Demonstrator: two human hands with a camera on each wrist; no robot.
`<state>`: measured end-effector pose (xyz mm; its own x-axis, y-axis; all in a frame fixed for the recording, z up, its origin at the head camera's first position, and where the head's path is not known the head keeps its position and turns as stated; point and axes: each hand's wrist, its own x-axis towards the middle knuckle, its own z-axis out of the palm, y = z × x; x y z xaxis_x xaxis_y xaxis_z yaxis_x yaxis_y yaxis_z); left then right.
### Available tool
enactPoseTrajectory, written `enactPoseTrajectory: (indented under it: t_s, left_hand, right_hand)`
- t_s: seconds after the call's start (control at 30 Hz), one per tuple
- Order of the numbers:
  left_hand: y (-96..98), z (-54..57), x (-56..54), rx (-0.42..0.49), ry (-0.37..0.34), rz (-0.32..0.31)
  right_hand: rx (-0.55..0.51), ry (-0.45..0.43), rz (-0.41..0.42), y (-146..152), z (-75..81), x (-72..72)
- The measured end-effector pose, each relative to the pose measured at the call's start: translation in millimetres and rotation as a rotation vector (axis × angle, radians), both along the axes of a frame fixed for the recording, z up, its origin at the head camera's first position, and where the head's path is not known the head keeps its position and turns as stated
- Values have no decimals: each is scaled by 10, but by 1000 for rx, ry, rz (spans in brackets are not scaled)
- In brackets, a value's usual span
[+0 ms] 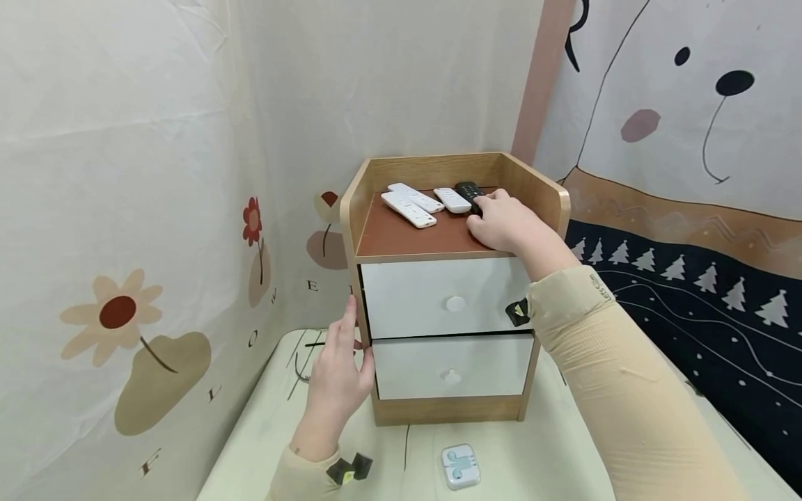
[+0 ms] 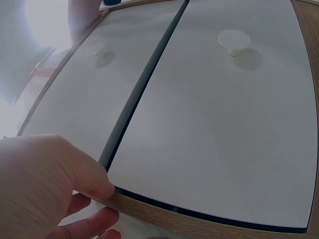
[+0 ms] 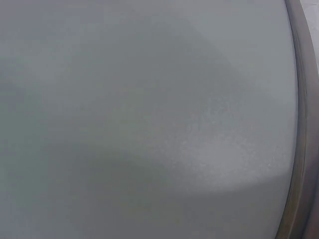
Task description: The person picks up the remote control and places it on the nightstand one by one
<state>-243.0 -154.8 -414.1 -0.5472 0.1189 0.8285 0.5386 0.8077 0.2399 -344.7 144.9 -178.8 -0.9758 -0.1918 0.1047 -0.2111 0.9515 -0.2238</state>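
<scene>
A small wooden cabinet (image 1: 447,410) has two white drawers, the upper drawer front (image 1: 407,296) and the lower drawer front (image 1: 407,369), with round knobs. My left hand (image 1: 338,379) rests against the cabinet's left side, fingers mostly straight, thumb at the front edge in the left wrist view. On the brown top, my right hand (image 1: 507,221) grips a black remote control (image 1: 467,189) by its near end, partly covering it. Beside that lie a short white remote control (image 1: 452,200) and two longer white ones, the front remote (image 1: 409,209) and the back remote (image 1: 416,197).
Raised wooden walls (image 1: 438,167) edge the cabinet top at the back and sides. A clear case of white earphones (image 1: 460,466) lies on the pale cloth (image 1: 520,466) in front. Printed curtains (image 1: 163,209) hang behind and at both sides. The right wrist view shows mostly a blurred pale surface.
</scene>
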Motion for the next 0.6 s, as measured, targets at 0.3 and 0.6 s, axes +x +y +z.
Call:
enactPoseTrajectory:
  t_s: [0.3, 0.6]
  left_hand:
    - [6, 69, 54, -9, -5, 13]
    - [-57, 70, 154, -37, 186, -32]
  right_hand:
    - [-82, 120, -8, 53, -44, 88]
    - [-237, 656, 102, 77, -499, 476]
